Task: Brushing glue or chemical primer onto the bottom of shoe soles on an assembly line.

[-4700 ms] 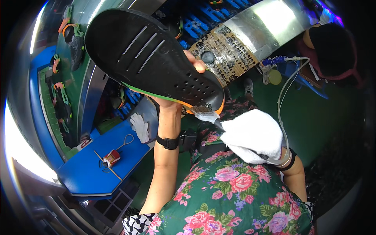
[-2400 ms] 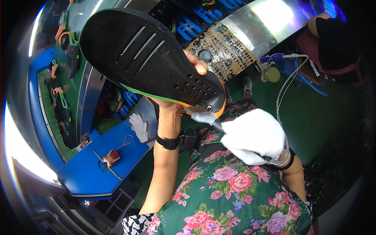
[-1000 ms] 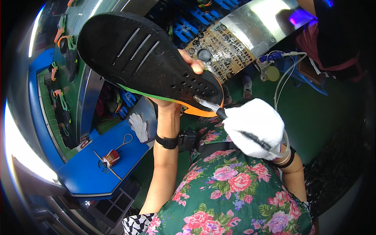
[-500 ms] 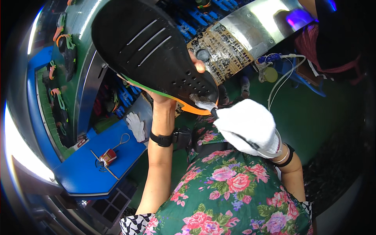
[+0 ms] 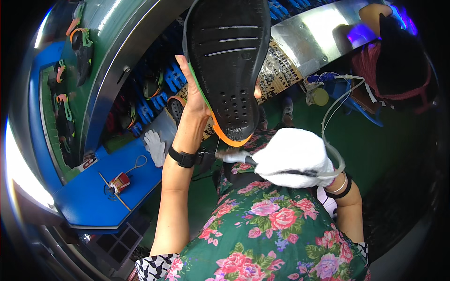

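My left hand (image 5: 194,96) grips a black shoe sole (image 5: 229,56) by its edges, thumb and fingers on opposite sides. Its underside faces me, showing pale raised lines and a cluster of small holes. A green and orange rim follows one side, and the orange end shines wet. White cloth-like covering wraps my right hand (image 5: 295,159), which is closed on a brush (image 5: 236,156) with a pale head. The bristles are blurred and sit just below the sole's orange end, apart from it. A clear tube (image 5: 335,161) runs along this hand.
At left, a blue table (image 5: 84,201) carries a white glove (image 5: 154,147) and a red object (image 5: 120,182) with a stick. Shoe parts (image 5: 83,56) line a green conveyor. Ahead stands a metal surface with printed cardboard (image 5: 281,70). Another person's arm (image 5: 372,21) shows upper right.
The sole has turned more upright and moved right. The brush has come off the sole's orange end and dropped below it to the left.
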`<state>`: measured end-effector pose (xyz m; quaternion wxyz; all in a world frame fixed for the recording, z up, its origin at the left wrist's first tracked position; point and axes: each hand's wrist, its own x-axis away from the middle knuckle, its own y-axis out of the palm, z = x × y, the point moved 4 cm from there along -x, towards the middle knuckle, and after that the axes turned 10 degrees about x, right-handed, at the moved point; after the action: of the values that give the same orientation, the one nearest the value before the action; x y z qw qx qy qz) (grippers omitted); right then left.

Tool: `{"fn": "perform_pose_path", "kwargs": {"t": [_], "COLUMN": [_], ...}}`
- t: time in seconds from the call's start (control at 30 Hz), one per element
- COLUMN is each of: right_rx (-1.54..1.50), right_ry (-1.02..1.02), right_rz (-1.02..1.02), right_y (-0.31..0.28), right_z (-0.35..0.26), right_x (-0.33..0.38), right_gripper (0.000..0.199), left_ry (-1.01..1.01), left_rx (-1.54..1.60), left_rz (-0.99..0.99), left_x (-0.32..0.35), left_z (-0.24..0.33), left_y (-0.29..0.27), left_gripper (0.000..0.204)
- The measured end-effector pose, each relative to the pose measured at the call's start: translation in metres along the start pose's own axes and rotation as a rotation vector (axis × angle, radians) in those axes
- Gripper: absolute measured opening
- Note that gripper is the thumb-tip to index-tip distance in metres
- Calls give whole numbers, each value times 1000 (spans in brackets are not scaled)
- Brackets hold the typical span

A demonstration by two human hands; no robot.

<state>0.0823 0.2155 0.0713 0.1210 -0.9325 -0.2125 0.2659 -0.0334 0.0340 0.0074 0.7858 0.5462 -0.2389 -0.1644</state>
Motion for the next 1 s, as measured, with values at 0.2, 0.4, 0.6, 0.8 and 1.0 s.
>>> {"fn": "perform_pose_path", "kwargs": {"t": [0.2,0.4,0.6,0.8,1.0], "right_rx": [403,-33,69,247,63], "right_ry": [-165,-20,-100,-158,-33], "right_rz": [-60,-86,-126,-73,-111], "right_y": [6,0,11,3,-5], "right_z": [9,13,15,24,24], "right_x": [1,-4,-11,-21,-27], "right_gripper": [34,22,24,23,17], "left_ry": [-142,-197,-311,-413,-458], "left_rx": [-323,-440,-253,-319,-364], "left_rz": [-100,-51,-42,65,259], "left_x": [-3,4,-3,-6,2], "left_z": [-4,-5,-9,-5,-14], "left_y": [-16,-12,-21,-26,-43], "left_gripper": [118,107,95,91,94]}}
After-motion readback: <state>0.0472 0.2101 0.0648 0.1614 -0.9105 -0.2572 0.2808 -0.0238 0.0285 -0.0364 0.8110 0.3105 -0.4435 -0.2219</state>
